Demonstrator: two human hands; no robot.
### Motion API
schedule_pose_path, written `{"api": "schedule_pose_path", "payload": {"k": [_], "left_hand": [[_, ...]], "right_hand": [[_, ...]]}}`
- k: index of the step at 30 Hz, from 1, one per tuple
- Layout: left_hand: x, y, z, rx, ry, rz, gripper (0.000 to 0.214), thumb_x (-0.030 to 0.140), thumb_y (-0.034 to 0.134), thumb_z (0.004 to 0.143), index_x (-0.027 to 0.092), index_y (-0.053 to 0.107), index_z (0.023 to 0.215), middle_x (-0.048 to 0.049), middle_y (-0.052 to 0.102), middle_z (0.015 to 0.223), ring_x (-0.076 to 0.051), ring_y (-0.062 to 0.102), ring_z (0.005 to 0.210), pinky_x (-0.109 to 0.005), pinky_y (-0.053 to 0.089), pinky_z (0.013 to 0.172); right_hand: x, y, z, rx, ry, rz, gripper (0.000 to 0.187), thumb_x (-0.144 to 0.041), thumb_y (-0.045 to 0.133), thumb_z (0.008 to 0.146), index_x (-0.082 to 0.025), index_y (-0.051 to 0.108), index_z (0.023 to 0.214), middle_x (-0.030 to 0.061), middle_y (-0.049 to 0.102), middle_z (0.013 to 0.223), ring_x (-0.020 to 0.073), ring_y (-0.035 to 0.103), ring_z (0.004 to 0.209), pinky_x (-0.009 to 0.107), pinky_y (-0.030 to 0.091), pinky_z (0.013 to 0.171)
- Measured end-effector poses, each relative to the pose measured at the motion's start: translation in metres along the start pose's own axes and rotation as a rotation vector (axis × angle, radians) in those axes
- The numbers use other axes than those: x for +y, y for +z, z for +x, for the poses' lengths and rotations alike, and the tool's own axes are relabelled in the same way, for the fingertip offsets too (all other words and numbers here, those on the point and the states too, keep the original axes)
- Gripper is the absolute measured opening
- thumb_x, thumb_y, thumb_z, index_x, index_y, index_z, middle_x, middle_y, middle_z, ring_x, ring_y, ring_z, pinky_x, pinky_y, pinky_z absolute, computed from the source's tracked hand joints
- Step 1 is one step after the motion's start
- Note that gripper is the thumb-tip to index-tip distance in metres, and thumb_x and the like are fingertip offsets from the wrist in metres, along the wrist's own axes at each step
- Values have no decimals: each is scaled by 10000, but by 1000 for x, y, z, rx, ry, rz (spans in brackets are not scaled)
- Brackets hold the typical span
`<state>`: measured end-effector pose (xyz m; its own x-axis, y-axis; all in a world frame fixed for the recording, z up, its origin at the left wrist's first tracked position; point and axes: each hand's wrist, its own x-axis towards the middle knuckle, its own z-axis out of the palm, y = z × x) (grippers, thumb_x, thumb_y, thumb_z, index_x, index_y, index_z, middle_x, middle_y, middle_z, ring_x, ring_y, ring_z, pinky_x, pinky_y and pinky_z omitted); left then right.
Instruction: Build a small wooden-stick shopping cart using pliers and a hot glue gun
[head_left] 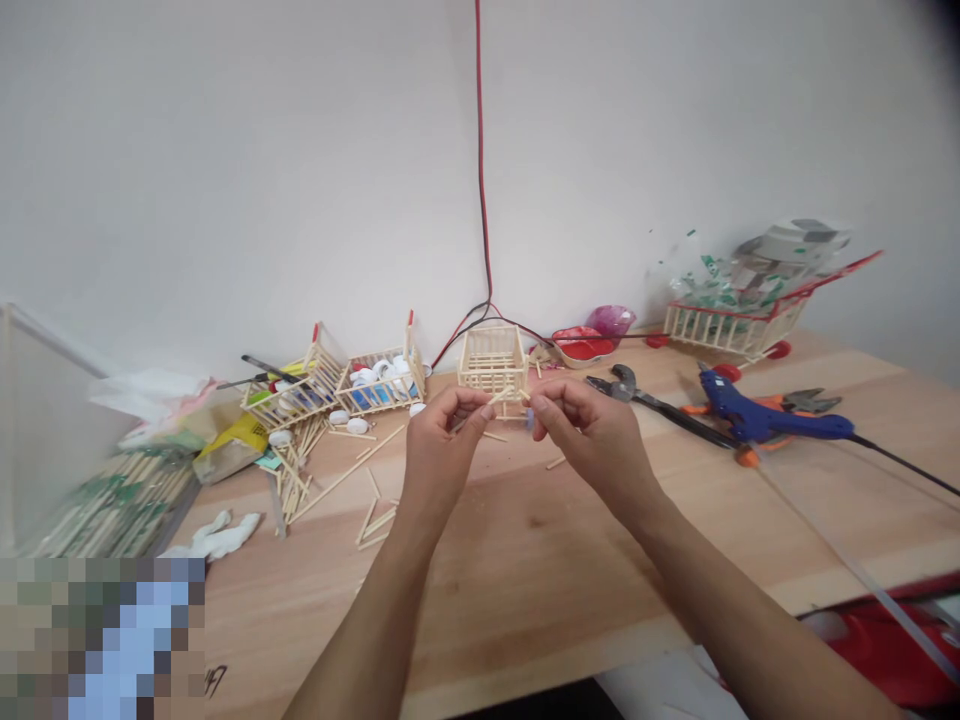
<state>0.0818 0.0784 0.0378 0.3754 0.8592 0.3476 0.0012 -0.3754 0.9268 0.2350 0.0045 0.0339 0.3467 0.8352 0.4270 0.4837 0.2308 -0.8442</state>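
Note:
Both hands are raised over the wooden table (525,540), fingertips nearly meeting. My left hand (439,440) pinches one end of a thin wooden stick (504,396). My right hand (589,425) pinches the other end, with a small pale blue piece (529,421) showing under its fingers. Just behind the hands stands a small open cage of wooden sticks (493,362).
Two stick baskets (337,385) with bottle caps lie at the left, loose sticks (352,480) around them. A blue glue gun (757,418), pliers (637,392) and a stick cart with red wheels (731,328) sit at the right. A red cable (480,150) hangs down the wall.

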Motion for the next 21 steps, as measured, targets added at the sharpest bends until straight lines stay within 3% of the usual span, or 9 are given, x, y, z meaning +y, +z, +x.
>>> {"api": "schedule_pose_path", "payload": {"k": [21], "left_hand": [[4, 4, -2, -10, 9, 115, 86, 242, 623, 801, 166, 654, 825, 5, 643, 717, -95, 557, 633, -205, 424, 592]], "right_hand": [[3, 2, 0, 0, 60, 41, 258, -418, 550, 878, -179, 613, 802, 10, 658, 657, 91, 467, 505, 217, 349, 468]]}}
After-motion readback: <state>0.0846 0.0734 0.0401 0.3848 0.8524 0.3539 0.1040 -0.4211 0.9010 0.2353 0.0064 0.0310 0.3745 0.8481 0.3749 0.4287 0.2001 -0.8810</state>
